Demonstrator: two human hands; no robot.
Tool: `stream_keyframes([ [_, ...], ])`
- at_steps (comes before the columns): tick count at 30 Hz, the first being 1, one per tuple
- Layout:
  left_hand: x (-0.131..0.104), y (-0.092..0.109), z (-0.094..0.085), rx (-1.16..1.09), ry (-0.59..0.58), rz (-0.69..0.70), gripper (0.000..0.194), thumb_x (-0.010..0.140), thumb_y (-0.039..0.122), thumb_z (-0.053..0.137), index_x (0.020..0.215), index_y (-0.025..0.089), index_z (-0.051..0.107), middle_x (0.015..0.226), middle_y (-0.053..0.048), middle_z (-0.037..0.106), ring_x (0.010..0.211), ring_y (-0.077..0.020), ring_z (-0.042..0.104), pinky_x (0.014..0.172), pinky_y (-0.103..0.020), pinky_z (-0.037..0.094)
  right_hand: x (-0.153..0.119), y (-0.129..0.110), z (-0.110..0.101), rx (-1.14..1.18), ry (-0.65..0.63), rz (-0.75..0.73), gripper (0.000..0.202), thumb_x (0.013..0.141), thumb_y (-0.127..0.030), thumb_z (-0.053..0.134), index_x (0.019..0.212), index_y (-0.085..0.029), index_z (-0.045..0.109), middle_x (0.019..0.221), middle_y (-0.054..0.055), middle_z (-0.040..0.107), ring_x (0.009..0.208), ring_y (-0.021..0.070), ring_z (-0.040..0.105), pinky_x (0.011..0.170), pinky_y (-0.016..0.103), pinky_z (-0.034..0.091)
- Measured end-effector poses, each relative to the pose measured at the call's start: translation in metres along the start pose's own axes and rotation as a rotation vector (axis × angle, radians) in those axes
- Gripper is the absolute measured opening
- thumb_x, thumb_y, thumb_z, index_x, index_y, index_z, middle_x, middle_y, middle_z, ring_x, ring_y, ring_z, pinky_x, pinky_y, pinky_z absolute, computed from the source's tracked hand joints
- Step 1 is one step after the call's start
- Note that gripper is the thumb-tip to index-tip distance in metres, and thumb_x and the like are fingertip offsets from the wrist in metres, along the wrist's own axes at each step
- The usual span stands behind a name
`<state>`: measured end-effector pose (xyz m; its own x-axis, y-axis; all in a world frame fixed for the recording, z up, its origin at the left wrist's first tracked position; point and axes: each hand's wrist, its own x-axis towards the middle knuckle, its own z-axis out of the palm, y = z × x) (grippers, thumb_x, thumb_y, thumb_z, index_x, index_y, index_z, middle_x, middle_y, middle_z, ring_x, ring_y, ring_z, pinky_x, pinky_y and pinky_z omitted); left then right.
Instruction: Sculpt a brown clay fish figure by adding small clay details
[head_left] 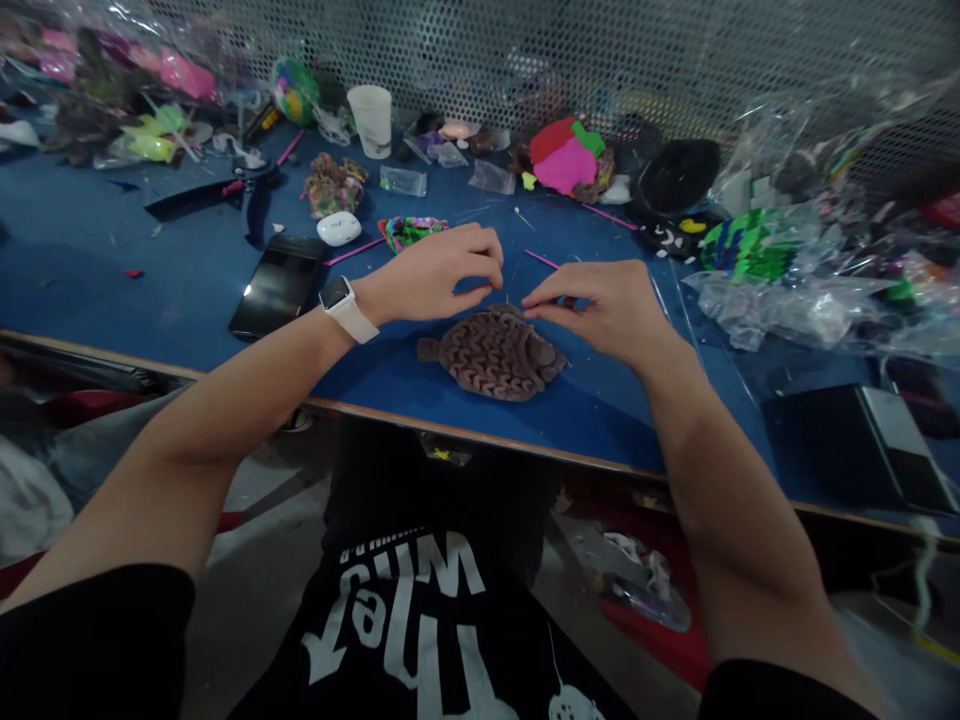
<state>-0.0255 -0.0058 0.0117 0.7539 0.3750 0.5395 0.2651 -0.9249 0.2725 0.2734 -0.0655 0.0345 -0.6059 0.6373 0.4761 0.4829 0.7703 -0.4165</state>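
A brown fish-shaped piece (pixel 495 355) with rows of raised scales lies flat on the blue table (pixel 360 375), its tail to the left and its head to the right. My left hand (pixel 446 270), with a white watch on the wrist, hovers just above the piece's back edge, thumb and fingers apart. Over the head end is my right hand (pixel 600 305), thumb and index finger pinched together at the piece's upper edge. Whatever is between those fingertips is too small to make out.
A black phone (pixel 277 287) and a white case (pixel 339 229) lie left of my left hand. Behind stand a paper cup (pixel 371 120) and colourful clay pieces (pixel 566 158). Plastic bags (pixel 802 300) and a dark box (pixel 862 445) are at the right. A perforated metal panel (pixel 465 60) borders the back.
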Motion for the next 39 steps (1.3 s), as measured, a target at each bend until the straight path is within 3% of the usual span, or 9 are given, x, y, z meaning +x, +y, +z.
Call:
stream_keyframes([
  [3,0.000,0.003,0.003,-0.002,0.009,0.005,0.017,0.110,0.029,0.067,0.115,0.024,0.082,0.123,-0.011,0.079,0.117,-0.0302,0.078,0.107,-0.053,0.064,0.000,0.001,0.002,0.047,0.009,0.023,0.018,0.109,-0.047,0.082,0.104,-0.032,0.092,0.104,0.001,0.093,0.093,0.0279,0.088,0.085,0.043,0.068],
  [8,0.002,0.020,0.010,-0.021,0.045,-0.020,0.029,0.113,0.047,0.072,0.131,0.025,0.075,0.124,-0.012,0.079,0.117,-0.0303,0.079,0.102,-0.048,0.067,0.000,-0.006,0.016,0.297,0.133,0.235,0.036,0.097,-0.062,0.095,0.106,-0.029,0.082,0.088,0.001,0.086,0.079,0.0240,0.083,0.072,0.039,0.069],
  [13,0.003,0.033,0.014,0.004,0.073,-0.009,0.031,0.120,0.053,0.059,0.133,0.030,0.075,0.125,-0.012,0.080,0.120,-0.0303,0.080,0.102,-0.048,0.068,0.003,-0.012,0.021,0.403,0.184,0.286,0.049,0.087,-0.072,0.101,0.095,-0.033,0.072,0.079,-0.002,0.079,0.073,0.0238,0.079,0.064,0.040,0.068],
  [24,0.004,0.037,0.009,0.041,0.188,-0.085,0.036,0.124,0.051,0.051,0.124,0.031,0.080,0.118,-0.009,0.081,0.117,-0.0281,0.081,0.100,-0.050,0.068,0.008,-0.014,0.023,0.489,0.245,0.276,0.041,0.092,-0.068,0.097,0.102,-0.032,0.081,0.085,0.000,0.080,0.072,0.0235,0.080,0.058,0.039,0.066],
  [39,0.003,0.035,0.014,0.037,0.222,-0.039,0.044,0.124,0.060,0.049,0.130,0.034,0.084,0.120,-0.007,0.085,0.114,-0.0236,0.084,0.097,-0.044,0.070,0.012,-0.014,0.026,0.666,0.273,0.324,0.054,0.073,-0.069,0.111,0.090,-0.031,0.076,0.075,-0.001,0.077,0.060,0.0215,0.074,0.045,0.036,0.058],
])
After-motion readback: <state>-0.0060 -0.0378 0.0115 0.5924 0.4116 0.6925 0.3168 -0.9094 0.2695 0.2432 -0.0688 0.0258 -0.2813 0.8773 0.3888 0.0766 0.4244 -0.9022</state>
